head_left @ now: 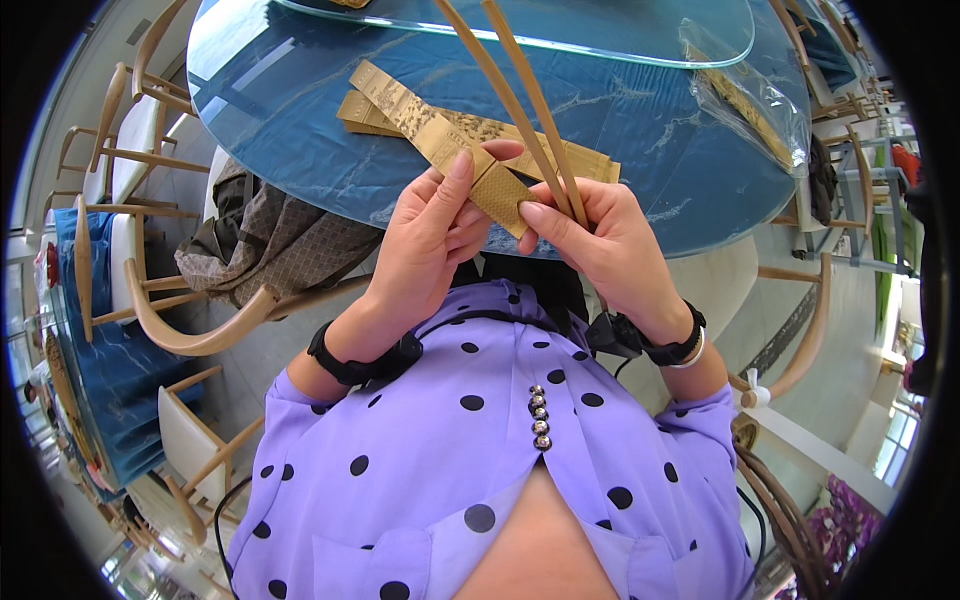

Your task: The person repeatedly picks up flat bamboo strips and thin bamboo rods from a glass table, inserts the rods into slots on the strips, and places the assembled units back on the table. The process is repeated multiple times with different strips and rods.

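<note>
A gold patterned paper chopstick sleeve (432,132) slants across in front of me, just over the near edge of the table. My left hand (425,222) is closed on it, with the thumb on top. A pair of wooden chopsticks (512,92) stands up from my right hand (612,238), whose fingers are closed around their lower ends. The right thumb also touches the sleeve's near end. Beneath the held sleeve, more gold sleeves (592,163) lie in a loose pile on the table. Parts of both hands' fingers are hidden behind the sleeve.
The round table (660,150) has a blue cloth under glass and a raised glass turntable (620,25). A clear plastic bag (745,95) with gold sleeves lies at the right. A brown patterned garment or bag (265,235) hangs on a wooden chair (190,340) at my left.
</note>
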